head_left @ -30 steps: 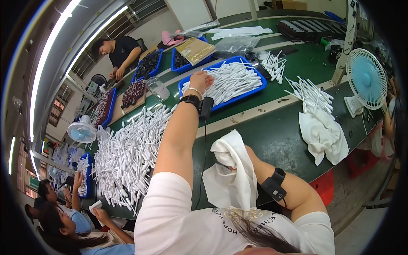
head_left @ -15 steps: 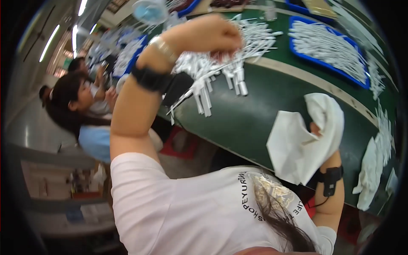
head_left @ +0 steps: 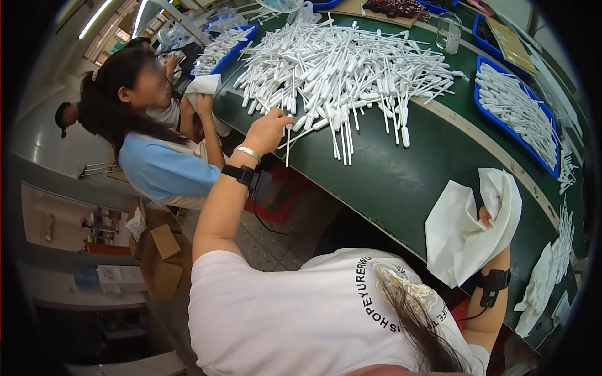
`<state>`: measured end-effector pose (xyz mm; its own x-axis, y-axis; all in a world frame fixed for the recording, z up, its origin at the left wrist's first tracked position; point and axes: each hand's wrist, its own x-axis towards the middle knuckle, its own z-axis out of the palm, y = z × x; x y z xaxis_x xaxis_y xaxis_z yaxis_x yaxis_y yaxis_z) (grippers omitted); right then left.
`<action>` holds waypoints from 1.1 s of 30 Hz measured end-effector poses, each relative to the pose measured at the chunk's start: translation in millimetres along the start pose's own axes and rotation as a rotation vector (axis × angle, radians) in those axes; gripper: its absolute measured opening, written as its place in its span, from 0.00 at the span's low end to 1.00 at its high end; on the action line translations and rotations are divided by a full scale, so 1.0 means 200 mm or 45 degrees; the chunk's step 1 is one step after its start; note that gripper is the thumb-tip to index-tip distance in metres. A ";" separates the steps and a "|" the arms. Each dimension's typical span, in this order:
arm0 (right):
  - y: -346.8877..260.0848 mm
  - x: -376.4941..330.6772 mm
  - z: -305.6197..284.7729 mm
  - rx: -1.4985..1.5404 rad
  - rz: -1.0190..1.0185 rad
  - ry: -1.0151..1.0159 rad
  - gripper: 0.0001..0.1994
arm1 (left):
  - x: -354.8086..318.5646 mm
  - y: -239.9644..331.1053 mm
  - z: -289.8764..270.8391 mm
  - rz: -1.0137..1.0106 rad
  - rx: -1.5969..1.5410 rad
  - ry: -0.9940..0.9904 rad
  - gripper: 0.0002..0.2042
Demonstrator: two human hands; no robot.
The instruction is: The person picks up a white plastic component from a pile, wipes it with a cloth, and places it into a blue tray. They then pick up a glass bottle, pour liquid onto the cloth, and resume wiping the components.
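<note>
A big heap of slim white plastic sticks with one thicker, bulb-like end [head_left: 338, 69] lies on the green table. At the heap's near left edge, my left hand [head_left: 269, 130] is closed, thumb and fingers pinched on a white stick [head_left: 288, 149] that points down toward the table edge. My right hand [head_left: 484, 217] is wrapped in a white cloth [head_left: 463, 232] and grips it from beneath. Only a bit of finger shows through its folds, and the cloth hides whether anything else is inside.
Blue trays of similar sticks stand at right [head_left: 555, 164] and far left [head_left: 229, 61]. Near a glass jar [head_left: 449, 32] is a tray with a yellowish pad [head_left: 511, 47]. More sticks [head_left: 562, 235] lie by a second cloth [head_left: 538, 291]. A co-worker [head_left: 160, 160] sits at left.
My left hand has come back from over the heap to its near left edge and pinches a stick. The right hand stays in the cloth. The view has shifted, showing more of the heap.
</note>
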<state>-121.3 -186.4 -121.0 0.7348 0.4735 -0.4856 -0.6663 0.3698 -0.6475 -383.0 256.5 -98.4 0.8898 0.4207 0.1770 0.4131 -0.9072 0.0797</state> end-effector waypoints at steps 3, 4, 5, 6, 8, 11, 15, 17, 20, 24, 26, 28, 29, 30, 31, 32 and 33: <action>0.00 0.01 0.00 0.105 0.103 0.118 0.13 | 0.02 -0.10 0.08 0.167 -0.063 -0.016 0.11; 0.00 0.01 -0.01 0.139 0.138 0.161 0.13 | 0.04 -0.10 0.08 0.174 -0.070 -0.017 0.11; -0.01 0.04 -0.04 0.137 0.134 0.168 0.13 | 0.04 -0.10 0.09 0.182 -0.091 -0.019 0.11; -0.02 0.09 -0.08 0.065 -0.019 -0.069 0.12 | 0.05 -0.09 0.09 0.190 -0.113 -0.018 0.11; -0.02 0.19 -0.17 -0.087 -0.315 -0.548 0.13 | 0.06 -0.08 0.09 0.195 -0.138 -0.016 0.11; 0.02 0.27 -0.26 -0.109 -0.344 -0.528 0.16 | 0.06 -0.09 0.09 0.276 -0.058 0.061 0.11; 0.03 0.28 -0.32 -0.143 -0.347 -0.572 0.16 | 0.04 -0.10 0.11 0.294 -0.118 0.238 0.11; 0.03 0.26 -0.31 -0.155 -0.343 -0.598 0.14 | 0.02 -0.11 0.13 0.224 -0.189 0.280 0.10; 0.04 0.18 -0.14 -0.414 -0.490 -0.174 0.14 | 0.00 -0.15 0.19 0.081 -0.339 0.370 0.09; 0.00 0.14 -0.07 -0.152 -0.356 -0.492 0.11 | -0.02 -0.15 0.17 -0.245 -1.325 0.488 0.09; 0.00 0.14 -0.09 -0.178 -0.312 -0.500 0.11 | -0.01 0.00 0.02 -0.296 -2.083 0.552 0.10; 0.01 0.12 -0.11 -0.230 -0.206 -0.543 0.11 | -0.02 0.12 -0.08 -0.322 -2.455 0.591 0.10; 0.01 0.11 -0.13 -0.259 -0.154 -0.565 0.12 | -0.02 0.19 -0.09 -0.315 -2.497 0.405 0.11; 0.02 0.10 -0.15 -0.289 -0.104 -0.584 0.13 | -0.01 0.27 -0.09 -0.304 -2.533 0.214 0.12; 0.02 0.08 -0.19 -0.317 -0.064 -0.596 0.14 | 0.02 0.36 -0.07 -0.353 -2.591 0.079 0.12; 0.03 0.07 -0.21 -0.346 -0.025 -0.608 0.16 | 0.05 0.45 -0.04 -0.399 -2.645 -0.059 0.12; 0.02 0.07 -0.20 -0.350 -0.042 -0.600 0.16 | 0.07 0.51 0.00 -0.381 -2.654 -0.069 0.12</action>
<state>-108.3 -210.1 -154.3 0.5762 0.7955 -0.1873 -0.5395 0.1980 -0.8184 -329.0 168.8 -87.7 0.8726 0.4840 -0.0651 -0.2319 0.5280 0.8170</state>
